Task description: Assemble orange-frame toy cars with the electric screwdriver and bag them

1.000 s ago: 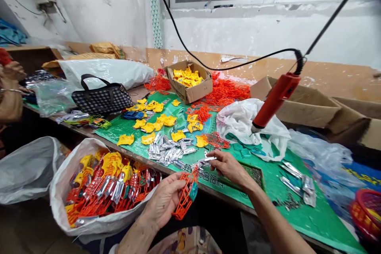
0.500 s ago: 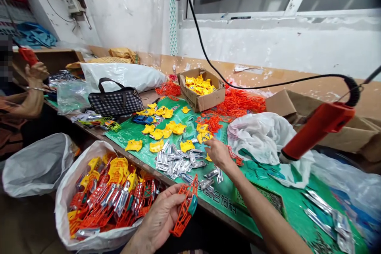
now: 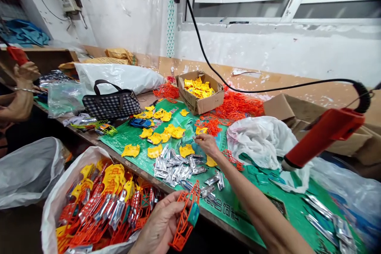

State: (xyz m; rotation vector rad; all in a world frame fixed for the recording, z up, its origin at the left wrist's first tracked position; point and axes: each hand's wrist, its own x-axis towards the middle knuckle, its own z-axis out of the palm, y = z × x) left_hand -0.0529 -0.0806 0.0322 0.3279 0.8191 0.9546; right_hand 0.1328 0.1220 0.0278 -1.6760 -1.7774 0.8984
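Note:
My left hand (image 3: 162,222) is closed around an orange plastic toy-car frame (image 3: 182,230) with a teal part (image 3: 194,213) set in its side; I hold it tilted in front of the table edge. Over the green table cover, my right hand (image 3: 207,144) reaches out with thumb and fingers drawn together; what they pinch, if anything, is too small to make out. Just beyond those fingers lies a yellow plastic part (image 3: 201,130). Another yellow part (image 3: 186,150) sits left of the hand, next to a pile of silver plastic parts (image 3: 175,166).
A white sack (image 3: 49,210) of assembled orange, silver and yellow pieces stands at the left. A red electric screwdriver (image 3: 324,139) hangs at the right on a black cable. Behind are a cardboard box (image 3: 208,105) of yellow parts and orange frames (image 3: 241,103). A co-worker's hand (image 3: 27,72) is far left.
My right hand has moved slightly left, away from the yellow parts it was over, and its fingers are drawn together. The left hand still holds the orange frame. The view has shifted a little.

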